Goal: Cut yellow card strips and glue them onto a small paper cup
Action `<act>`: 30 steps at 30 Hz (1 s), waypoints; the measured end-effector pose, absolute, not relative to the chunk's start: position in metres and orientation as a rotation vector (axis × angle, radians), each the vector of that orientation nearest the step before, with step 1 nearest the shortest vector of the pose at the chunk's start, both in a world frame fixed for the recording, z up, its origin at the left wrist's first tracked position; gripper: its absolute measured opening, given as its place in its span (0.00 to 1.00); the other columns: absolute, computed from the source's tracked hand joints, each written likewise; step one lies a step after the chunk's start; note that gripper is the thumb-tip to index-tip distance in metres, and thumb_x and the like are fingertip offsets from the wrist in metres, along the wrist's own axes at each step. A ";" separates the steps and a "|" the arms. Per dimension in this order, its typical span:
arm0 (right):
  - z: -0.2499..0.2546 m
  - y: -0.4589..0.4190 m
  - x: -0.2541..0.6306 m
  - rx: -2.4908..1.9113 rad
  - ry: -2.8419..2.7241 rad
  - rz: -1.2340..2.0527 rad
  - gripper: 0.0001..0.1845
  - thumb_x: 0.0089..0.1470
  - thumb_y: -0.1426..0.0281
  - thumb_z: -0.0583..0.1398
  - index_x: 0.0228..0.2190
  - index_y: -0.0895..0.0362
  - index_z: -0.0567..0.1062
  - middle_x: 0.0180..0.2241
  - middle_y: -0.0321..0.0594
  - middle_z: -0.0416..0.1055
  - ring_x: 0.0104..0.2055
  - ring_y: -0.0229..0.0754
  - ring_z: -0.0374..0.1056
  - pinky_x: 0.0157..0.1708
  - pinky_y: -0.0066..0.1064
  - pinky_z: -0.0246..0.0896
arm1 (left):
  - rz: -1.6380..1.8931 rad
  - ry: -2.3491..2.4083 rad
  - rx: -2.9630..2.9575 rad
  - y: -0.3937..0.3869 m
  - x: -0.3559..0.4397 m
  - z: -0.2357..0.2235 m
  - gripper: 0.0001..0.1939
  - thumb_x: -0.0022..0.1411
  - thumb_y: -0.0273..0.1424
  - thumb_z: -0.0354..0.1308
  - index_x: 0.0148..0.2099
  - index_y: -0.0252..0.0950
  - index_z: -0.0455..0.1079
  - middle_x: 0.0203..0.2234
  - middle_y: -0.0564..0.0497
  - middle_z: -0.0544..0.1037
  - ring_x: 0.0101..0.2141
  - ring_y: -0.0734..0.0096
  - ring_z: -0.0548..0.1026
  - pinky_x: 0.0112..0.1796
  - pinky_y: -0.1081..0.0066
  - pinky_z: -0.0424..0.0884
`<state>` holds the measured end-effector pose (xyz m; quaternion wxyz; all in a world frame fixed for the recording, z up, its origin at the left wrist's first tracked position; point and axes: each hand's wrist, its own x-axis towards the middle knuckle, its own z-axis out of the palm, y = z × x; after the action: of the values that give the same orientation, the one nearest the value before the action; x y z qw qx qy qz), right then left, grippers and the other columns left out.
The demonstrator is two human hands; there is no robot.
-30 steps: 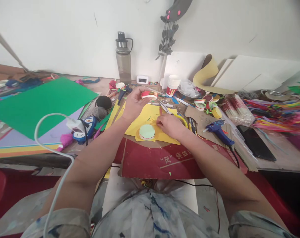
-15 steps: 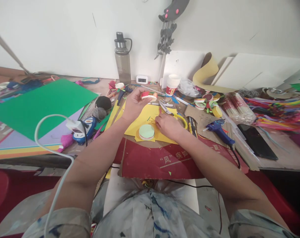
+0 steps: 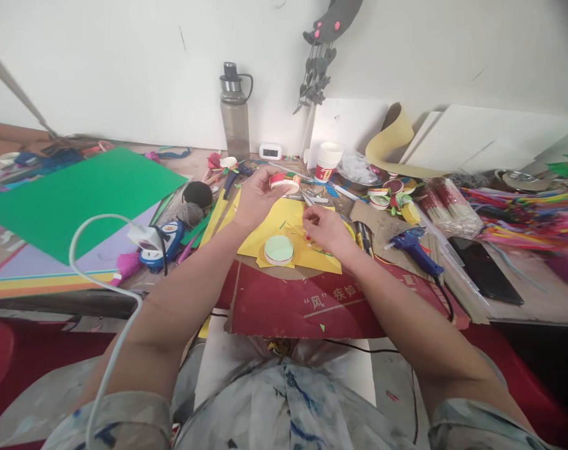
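Note:
My left hand (image 3: 257, 199) grips a short red-and-white round piece (image 3: 284, 183), which looks like a cut paper cup bottom, raised above the yellow paper (image 3: 260, 228). The fingers of my right hand (image 3: 328, 230) are drawn together low over the yellow paper. A small red speck shows at its fingertips, too small to name. Between my forearms lies a pale green-topped disc (image 3: 279, 249) with a white rim. Scissors (image 3: 307, 199) lie just beyond my right hand, their handles mostly hidden by it.
A blue hot glue gun (image 3: 416, 251), a utility knife (image 3: 364, 237) and a phone (image 3: 486, 270) lie to the right. Stacked paper cups (image 3: 328, 161) and a water bottle (image 3: 235, 119) stand at the back. Green sheet (image 3: 87, 200) and a blue power socket (image 3: 164, 244) are on the left.
My right hand has moved slightly right, and its fingers are now drawn together above the paper with a red speck at the tips. My left hand still holds the round piece.

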<state>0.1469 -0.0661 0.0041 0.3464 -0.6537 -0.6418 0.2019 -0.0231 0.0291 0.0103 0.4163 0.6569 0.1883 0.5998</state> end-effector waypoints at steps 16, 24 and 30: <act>0.037 -0.054 0.154 -1.193 -0.796 1.298 0.08 0.50 0.79 0.67 0.30 0.57 0.74 0.26 0.35 0.79 0.20 0.29 0.68 0.19 0.18 0.65 | 1.285 0.368 1.464 0.030 -0.026 0.006 0.23 0.49 0.42 0.77 0.39 0.38 0.70 0.30 0.56 0.77 0.30 0.76 0.74 0.34 0.72 0.73; 0.037 -0.043 0.162 -1.116 -0.899 1.124 0.16 0.41 0.66 0.75 0.26 0.56 0.74 0.23 0.28 0.72 0.22 0.29 0.63 0.17 0.18 0.55 | 1.191 0.363 1.424 0.025 -0.026 0.009 0.25 0.46 0.40 0.80 0.37 0.37 0.69 0.28 0.57 0.78 0.28 0.78 0.76 0.34 0.74 0.74; 0.022 -0.039 0.166 -1.063 -0.832 1.121 0.24 0.35 0.60 0.77 0.26 0.55 0.71 0.22 0.27 0.70 0.22 0.29 0.64 0.21 0.20 0.60 | 1.118 0.387 1.399 0.023 -0.026 0.006 0.25 0.46 0.39 0.80 0.36 0.37 0.68 0.27 0.57 0.78 0.28 0.77 0.76 0.35 0.73 0.75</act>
<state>0.1663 -0.0387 0.0225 0.6392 -0.4657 -0.3647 0.4915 -0.0255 0.0227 0.0061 0.6087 0.6058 0.1677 0.4842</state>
